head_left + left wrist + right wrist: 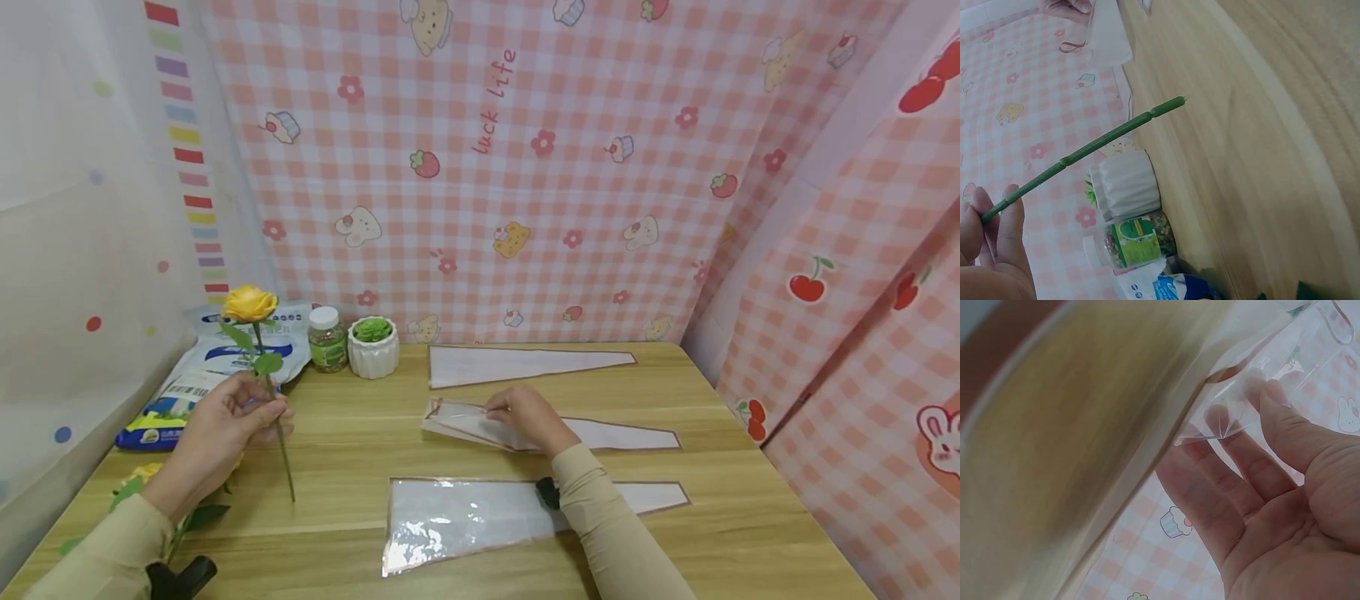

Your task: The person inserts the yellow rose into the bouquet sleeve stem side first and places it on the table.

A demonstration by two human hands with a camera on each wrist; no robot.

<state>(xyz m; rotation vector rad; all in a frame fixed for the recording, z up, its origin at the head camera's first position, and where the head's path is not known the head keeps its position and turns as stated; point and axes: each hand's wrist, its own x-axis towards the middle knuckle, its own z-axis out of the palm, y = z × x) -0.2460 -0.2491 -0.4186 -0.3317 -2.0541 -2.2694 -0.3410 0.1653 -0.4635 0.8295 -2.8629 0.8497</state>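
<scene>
A yellow rose (pixel 250 304) with a long green stem (pixel 1104 139) stands nearly upright in my left hand (pixel 228 425), which pinches the stem between thumb and fingers. At the middle of the table my right hand (pixel 528 419) pinches the clear film of a flower sleeve (pixel 465 422) whose wide end is lifted off the wood. Close up in the right wrist view, thumb and fingers of the right hand (pixel 1272 487) meet on the transparent film (pixel 1235 412). Two more white, brown-edged sleeves, one behind (pixel 510 367) and one in front (pixel 465 517), lie flat.
On the left lie more yellow roses (pixel 146 472), partly behind my left arm. Behind them are plastic bags (pixel 217 354), a jar with a white lid (pixel 327 342) and a white potted plant (pixel 373 354). A checked pink curtain (pixel 480 192) hangs along the table's back edge.
</scene>
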